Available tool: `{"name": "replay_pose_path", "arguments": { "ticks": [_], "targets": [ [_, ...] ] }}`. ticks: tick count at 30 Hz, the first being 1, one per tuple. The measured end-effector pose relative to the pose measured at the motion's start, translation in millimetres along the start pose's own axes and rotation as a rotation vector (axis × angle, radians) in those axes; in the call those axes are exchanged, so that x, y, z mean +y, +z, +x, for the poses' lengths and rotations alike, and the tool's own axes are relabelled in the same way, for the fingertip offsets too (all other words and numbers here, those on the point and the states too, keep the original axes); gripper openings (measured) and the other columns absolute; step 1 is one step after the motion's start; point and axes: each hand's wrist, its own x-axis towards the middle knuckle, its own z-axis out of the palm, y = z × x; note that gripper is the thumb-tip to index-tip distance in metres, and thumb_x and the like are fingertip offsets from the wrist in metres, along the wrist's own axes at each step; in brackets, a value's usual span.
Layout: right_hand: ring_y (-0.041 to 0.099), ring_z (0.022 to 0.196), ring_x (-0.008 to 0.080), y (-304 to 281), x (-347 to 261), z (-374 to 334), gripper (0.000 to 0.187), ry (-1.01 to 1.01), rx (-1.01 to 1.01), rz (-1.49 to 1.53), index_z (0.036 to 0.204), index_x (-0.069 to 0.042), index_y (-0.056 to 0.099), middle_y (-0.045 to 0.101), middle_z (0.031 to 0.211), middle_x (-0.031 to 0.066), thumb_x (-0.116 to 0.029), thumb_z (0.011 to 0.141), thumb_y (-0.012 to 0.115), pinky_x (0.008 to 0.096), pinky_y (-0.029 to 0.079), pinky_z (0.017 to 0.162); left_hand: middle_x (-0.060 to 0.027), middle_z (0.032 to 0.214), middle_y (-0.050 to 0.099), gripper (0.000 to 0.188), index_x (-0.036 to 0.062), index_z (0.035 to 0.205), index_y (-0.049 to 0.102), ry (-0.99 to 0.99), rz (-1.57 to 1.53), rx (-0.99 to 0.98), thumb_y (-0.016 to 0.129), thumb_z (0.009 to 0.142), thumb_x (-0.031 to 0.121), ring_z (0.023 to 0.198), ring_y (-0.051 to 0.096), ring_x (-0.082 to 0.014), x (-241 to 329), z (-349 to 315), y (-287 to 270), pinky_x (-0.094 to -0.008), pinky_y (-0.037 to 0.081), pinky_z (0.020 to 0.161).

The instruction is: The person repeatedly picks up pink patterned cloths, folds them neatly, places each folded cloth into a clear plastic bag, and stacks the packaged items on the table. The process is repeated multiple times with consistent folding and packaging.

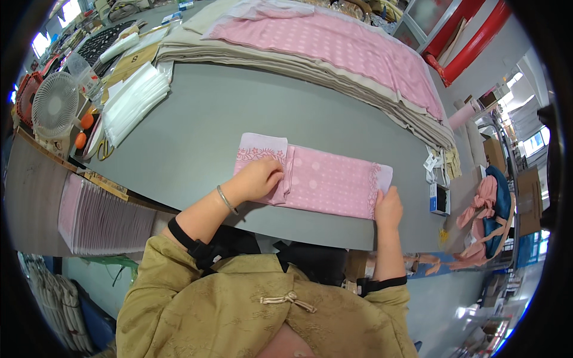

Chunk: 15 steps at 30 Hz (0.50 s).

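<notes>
A pink patterned cloth, folded into a long strip, lies on the grey table in front of me. Its pale left end, with a floral border, is turned over onto the strip, and the layered edge shows near the middle left. My left hand rests on that turned-over part, fingers curled closed at the cloth; the fingertips are partly hidden. At the other end, my right hand grips the cloth's right edge by the pale corner, thumb on top and fingers out of sight beneath.
Across the far side of the grey table lies a thick stack of beige fabric with a pink sheet on top. White plastic sleeves, yellow-handled scissors and a white fan are at left. A small blue box stands at right.
</notes>
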Motion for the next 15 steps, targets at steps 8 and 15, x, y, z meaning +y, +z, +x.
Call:
{"name": "replay_pose_path", "arguments": {
  "ticks": [8,15],
  "targets": [
    [0.058,0.106,0.0215,-83.8,-75.5,7.0,0.061,-0.094,-0.100,1.368,0.145,-0.006,0.032,0.052,0.124,0.0148,0.006,0.087,0.049,0.0316,0.051,0.086,-0.0178,0.121,0.053,0.051,0.0043,0.123,0.052,0.468,0.044,0.240,0.061,0.088,0.041,0.115,0.054,-0.0296,6.2,-5.5,15.7,-0.0450,0.043,0.098],
    [0.044,0.125,0.0380,-16.4,-226.3,-83.8,0.060,-0.755,-0.241,0.796,0.137,0.000,0.040,0.048,0.134,0.0209,-0.002,0.080,0.059,0.0452,0.038,0.103,-0.0109,0.065,0.060,0.045,-0.0034,0.088,0.058,-0.476,-0.523,0.223,0.053,0.094,0.040,0.061,0.064,-0.0201,-16.2,-7.7,-5.9,-0.0332,0.046,0.053]
  ]
}}
